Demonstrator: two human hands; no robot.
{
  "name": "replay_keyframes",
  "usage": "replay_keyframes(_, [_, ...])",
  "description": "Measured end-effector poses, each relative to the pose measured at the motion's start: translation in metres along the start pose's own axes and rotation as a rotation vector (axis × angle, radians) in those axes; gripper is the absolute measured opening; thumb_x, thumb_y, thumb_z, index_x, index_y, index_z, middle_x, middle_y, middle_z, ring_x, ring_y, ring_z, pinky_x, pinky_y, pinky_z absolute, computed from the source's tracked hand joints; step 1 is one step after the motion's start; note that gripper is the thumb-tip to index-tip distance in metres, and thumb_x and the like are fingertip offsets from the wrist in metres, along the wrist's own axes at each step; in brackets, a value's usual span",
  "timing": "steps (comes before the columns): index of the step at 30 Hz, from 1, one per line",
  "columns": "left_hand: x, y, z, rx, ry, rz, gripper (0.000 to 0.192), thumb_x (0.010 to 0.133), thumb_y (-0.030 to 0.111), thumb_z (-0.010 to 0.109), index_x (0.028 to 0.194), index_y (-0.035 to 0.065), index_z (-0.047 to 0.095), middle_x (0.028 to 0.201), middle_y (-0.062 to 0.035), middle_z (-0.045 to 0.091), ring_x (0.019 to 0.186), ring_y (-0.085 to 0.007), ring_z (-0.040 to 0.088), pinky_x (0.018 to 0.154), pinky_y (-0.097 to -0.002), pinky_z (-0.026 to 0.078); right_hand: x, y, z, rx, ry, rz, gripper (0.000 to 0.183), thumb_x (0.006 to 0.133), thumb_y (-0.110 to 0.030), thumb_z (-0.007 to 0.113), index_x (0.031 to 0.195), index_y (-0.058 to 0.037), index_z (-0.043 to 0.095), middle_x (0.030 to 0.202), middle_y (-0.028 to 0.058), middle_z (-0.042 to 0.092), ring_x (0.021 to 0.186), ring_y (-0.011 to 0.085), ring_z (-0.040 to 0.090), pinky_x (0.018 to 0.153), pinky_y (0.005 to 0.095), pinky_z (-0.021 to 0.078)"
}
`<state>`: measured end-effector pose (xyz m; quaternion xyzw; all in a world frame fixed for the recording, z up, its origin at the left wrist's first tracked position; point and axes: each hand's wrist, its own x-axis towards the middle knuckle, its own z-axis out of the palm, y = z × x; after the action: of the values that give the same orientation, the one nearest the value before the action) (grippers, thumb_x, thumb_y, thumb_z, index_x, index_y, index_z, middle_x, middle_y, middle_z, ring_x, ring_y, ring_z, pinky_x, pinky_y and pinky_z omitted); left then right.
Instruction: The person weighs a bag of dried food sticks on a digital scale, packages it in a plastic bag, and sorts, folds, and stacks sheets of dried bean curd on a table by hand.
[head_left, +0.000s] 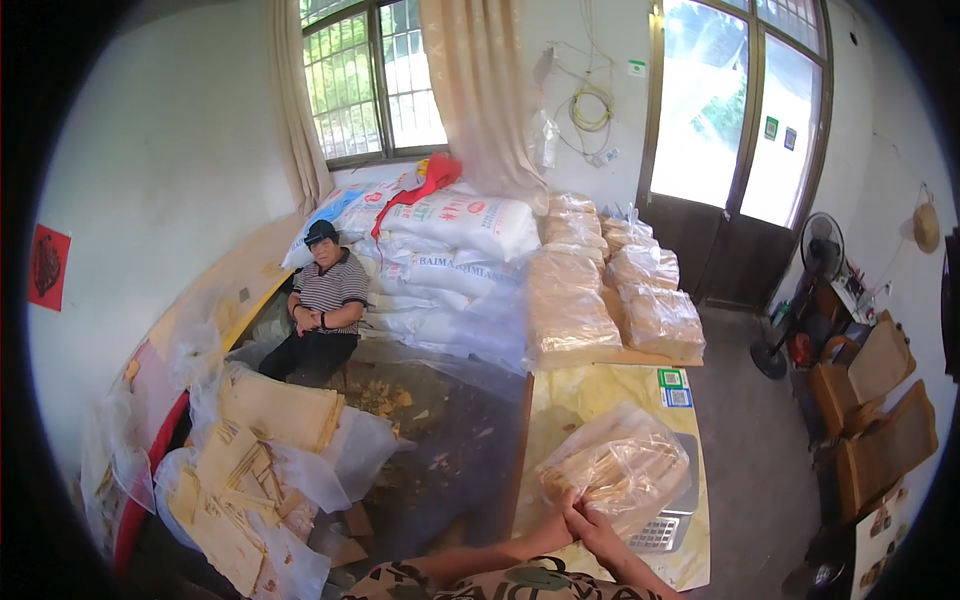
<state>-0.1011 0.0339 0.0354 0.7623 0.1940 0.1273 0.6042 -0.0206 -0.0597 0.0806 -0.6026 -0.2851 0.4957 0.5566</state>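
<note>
A clear plastic bag (634, 454) holds a stack of tan, sheet-like pieces and lies tilted on a digital scale (660, 529). Part of the scale's keypad shows below the bag. My left hand (556, 525) and my right hand (592, 526) meet at the bag's near end, closed on the gathered plastic. The fingers overlap, so exactly how each one grips is hidden. Under the scale, a table with a yellow marbled top (577, 394) carries printed code stickers (673, 388) near its far edge.
Filled clear bags (574, 300) are stacked beyond the table. White woven sacks (450, 277) are piled under the window. A seated person (326, 300) is at the left, behind loose yellowish sheets (281, 409) on plastic. Wooden chairs (885, 450) and a standing fan (821, 247) line the right wall.
</note>
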Motion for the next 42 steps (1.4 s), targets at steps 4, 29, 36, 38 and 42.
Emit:
replay_keyframes(4, [-0.007,-0.010,0.008,0.180,0.325,0.291,0.045,0.081,0.011,0.058,0.120,0.0029,0.039,0.091,-0.0145,0.055,0.083,-0.0283,0.057,0.072,-0.0343,0.045,0.015,0.026,-0.015,-0.254,-0.128,-0.151,0.026,0.091,-0.019,0.051,0.106,0.0007,0.045,0.085,0.0016,0.051,0.076,0.0084,0.047,0.066,0.0232,0.0402])
replay_keyframes(29, [0.025,0.071,-0.005,0.236,0.243,0.062,0.013,0.080,0.011,0.056,0.086,0.0031,0.047,0.070,-0.0178,0.051,0.061,-0.0332,0.051,0.055,-0.0357,0.041,-0.047,0.086,-0.127,0.726,-0.043,0.343,0.080,0.081,-0.067,0.045,0.138,-0.0154,0.026,0.133,0.0180,0.038,0.117,0.0310,0.045,0.087,0.0543,0.0453])
replay_keyframes(36, [0.096,0.136,-0.022,0.226,0.047,0.391,0.013,0.077,0.007,0.056,0.087,0.0041,0.048,0.071,-0.0180,0.055,0.066,-0.0369,0.058,0.056,-0.0409,0.044,0.001,0.035,-0.085,1.238,-0.086,0.018,0.083,0.076,-0.070,0.048,0.139,-0.0198,0.028,0.139,0.0088,0.036,0.125,0.0337,0.038,0.092,0.0589,0.0418])
replay_keyframes(38, [0.123,0.148,-0.033,0.218,0.015,0.612,0.014,0.078,0.010,0.056,0.089,0.0041,0.050,0.071,-0.0185,0.056,0.066,-0.0382,0.058,0.057,-0.0434,0.045,0.029,0.029,-0.077,1.297,-0.062,0.011,0.080,0.077,-0.069,0.047,0.138,-0.0206,0.029,0.138,0.0080,0.036,0.124,0.0338,0.039,0.090,0.0584,0.0432])
replay_keyframes(42, [0.191,0.135,-0.065,0.305,-0.080,0.681,0.021,0.078,0.010,0.057,0.099,0.0061,0.058,0.074,-0.0178,0.058,0.067,-0.0375,0.057,0.059,-0.0427,0.045,0.103,0.007,-0.074,1.306,0.051,-0.071,0.075,0.081,-0.067,0.040,0.137,-0.0176,0.032,0.137,0.0095,0.038,0.120,0.0354,0.043,0.085,0.0551,0.0476])
